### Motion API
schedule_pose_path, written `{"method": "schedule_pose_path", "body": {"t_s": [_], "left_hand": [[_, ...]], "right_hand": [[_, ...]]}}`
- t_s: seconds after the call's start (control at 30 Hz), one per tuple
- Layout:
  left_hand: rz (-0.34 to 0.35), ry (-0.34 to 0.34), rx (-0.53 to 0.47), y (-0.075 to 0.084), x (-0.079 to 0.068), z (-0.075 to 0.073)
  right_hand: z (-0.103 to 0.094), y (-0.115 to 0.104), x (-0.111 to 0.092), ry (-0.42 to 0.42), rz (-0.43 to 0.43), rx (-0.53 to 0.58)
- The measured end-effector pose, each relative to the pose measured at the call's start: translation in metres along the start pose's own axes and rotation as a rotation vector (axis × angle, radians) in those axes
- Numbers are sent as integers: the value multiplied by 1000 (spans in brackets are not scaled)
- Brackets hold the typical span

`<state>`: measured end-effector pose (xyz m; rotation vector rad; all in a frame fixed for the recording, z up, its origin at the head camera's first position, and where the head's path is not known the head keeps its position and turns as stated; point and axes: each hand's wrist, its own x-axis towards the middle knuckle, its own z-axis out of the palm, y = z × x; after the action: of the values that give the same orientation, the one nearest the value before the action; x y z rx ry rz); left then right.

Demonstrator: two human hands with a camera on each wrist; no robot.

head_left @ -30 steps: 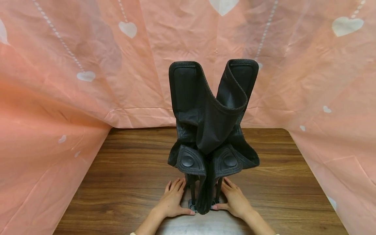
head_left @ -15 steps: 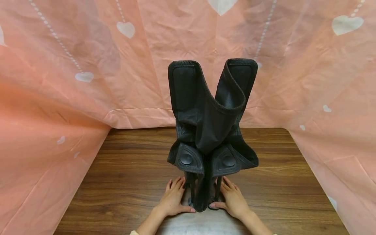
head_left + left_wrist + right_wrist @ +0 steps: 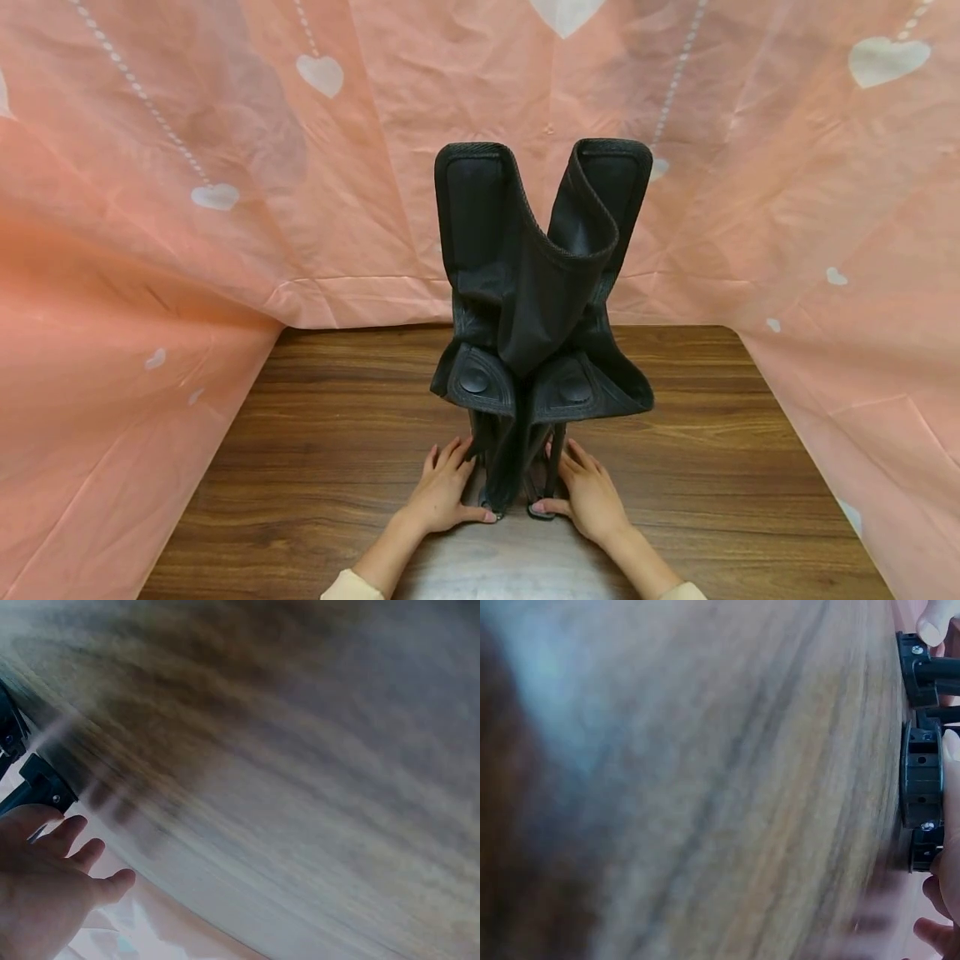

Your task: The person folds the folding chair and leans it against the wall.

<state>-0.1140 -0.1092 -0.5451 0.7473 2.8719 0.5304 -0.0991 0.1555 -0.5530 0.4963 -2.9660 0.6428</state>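
A folded camp chair with black fabric stands upright on the table in the head view, its top flaps spread in a V. Low down, my left hand holds its left legs, thumb in front and fingers behind. My right hand holds the right side the same way, thumb on a black plastic foot. In the left wrist view, the left thumb lies by a chair foot, other fingers spread. The right wrist view shows several feet beside the right fingers. Fabric hides most of the legs.
The wood-grain table has a glossy light patch near the front. Pink curtain with white hearts encloses the table at the back and both sides.
Both hands and the chair have shifted slightly away from the person. The hanging lower fabric has swung left, and the right foot shows more plainly. Sleeve cuffs have come into view.
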Motion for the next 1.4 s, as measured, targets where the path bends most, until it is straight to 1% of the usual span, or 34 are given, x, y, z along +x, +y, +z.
{"method": "schedule_pose_path", "body": {"t_s": [0.2,0.37,0.5,0.6,0.73,0.87,1.07,1.23,1.4], "left_hand": [[1,-2,21,-3,8,-2],[-5,-3,52,-6,15,-3],[-9,-1,59,-8,19,-4],[-19,-4,58,-9,21,-3],[-35,1,48,-9,26,-4],[-56,9,41,-8,31,-4],[-96,-21,53,-10,39,-6],[-105,-40,45,-11,46,-9],[-111,-50,7,-14,54,-13]], "right_hand": [[2,2,6,40,-8,-7],[4,4,16,48,-10,-8],[6,6,23,75,-29,-11],[7,7,26,101,-47,-28],[7,8,30,111,-59,-68],[6,7,34,106,-62,-82],[3,7,43,63,-65,-116],[0,8,51,27,-54,-145],[0,10,61,8,-36,-148]]}}
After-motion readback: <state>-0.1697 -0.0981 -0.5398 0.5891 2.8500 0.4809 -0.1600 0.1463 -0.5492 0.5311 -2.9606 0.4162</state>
